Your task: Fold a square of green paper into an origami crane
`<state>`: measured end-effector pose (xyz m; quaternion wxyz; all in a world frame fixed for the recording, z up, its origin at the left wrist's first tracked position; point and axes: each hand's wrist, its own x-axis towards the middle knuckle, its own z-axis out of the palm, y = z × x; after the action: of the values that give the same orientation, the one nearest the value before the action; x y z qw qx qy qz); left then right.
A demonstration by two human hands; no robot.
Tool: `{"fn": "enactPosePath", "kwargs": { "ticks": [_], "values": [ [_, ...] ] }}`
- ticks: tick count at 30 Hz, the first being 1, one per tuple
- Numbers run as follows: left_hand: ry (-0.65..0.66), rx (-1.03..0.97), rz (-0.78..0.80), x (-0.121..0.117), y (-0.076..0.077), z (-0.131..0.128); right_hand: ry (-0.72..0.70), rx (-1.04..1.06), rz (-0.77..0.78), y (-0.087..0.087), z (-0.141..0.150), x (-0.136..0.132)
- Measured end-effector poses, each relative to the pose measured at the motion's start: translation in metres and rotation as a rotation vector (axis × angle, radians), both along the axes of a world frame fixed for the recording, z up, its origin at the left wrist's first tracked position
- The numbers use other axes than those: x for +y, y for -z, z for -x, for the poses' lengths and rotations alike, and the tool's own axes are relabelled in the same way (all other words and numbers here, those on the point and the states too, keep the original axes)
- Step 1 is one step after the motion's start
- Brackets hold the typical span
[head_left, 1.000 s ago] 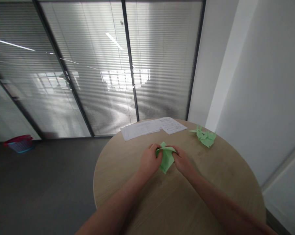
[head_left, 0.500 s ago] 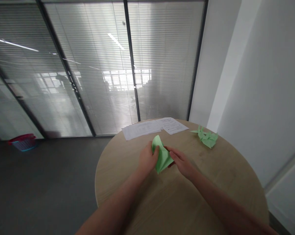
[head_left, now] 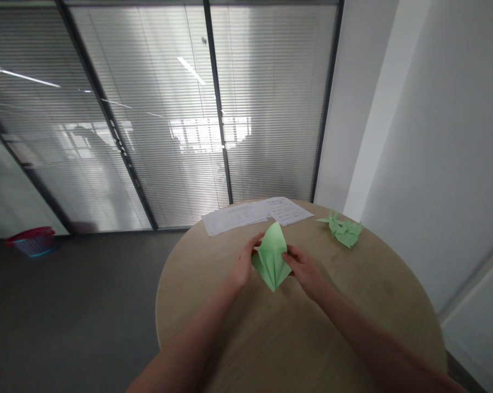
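Note:
A sheet of green origami paper (head_left: pixel 273 256), partly folded, is held up over the round table between my two hands. It has a pointed top flap, a pointed bottom and creases fanning from its lower tip. My left hand (head_left: pixel 246 261) grips its left edge, with some fingers hidden behind the paper. On the right edge, my right hand (head_left: pixel 302 267) pinches with the thumb in front and the other fingers behind.
Folded green paper pieces (head_left: pixel 344 231) lie on the right of the wooden table (head_left: pixel 295 338). Printed white sheets (head_left: pixel 238 217) rest along its far edge. A red and blue basket (head_left: pixel 33 241) stands on the floor at far left. Glass panels with blinds rise behind, and a white wall stands at right.
The green paper has turned to face me and its top flap stands wider. My left hand has shifted from gripping its front to its left edge.

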<state>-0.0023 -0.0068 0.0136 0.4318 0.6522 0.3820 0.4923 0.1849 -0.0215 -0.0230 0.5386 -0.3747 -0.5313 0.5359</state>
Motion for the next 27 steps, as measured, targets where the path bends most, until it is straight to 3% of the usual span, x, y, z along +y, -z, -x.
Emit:
{"fn": "enactPosePath", "kwargs": {
  "ticks": [2, 5, 14, 22, 27],
  "values": [
    [0.067, -0.077, 0.1, 0.002, -0.002, 0.004, 0.008, 0.066, 0.015, -0.003, -0.002, -0.001],
    [0.105, -0.063, 0.126, 0.001, -0.004, 0.004, -0.002, 0.092, 0.016, -0.007, -0.002, -0.003],
    [0.107, 0.03, -0.085, 0.014, 0.006, 0.003, 0.002, -0.082, -0.044, -0.005, -0.004, 0.0],
    [0.049, -0.052, 0.102, 0.014, 0.005, 0.005, 0.023, -0.079, -0.034, -0.006, -0.002, -0.002],
    [-0.008, -0.04, 0.136, 0.013, 0.007, 0.004, 0.017, -0.035, 0.025, -0.007, -0.001, -0.002]
  ]
}}
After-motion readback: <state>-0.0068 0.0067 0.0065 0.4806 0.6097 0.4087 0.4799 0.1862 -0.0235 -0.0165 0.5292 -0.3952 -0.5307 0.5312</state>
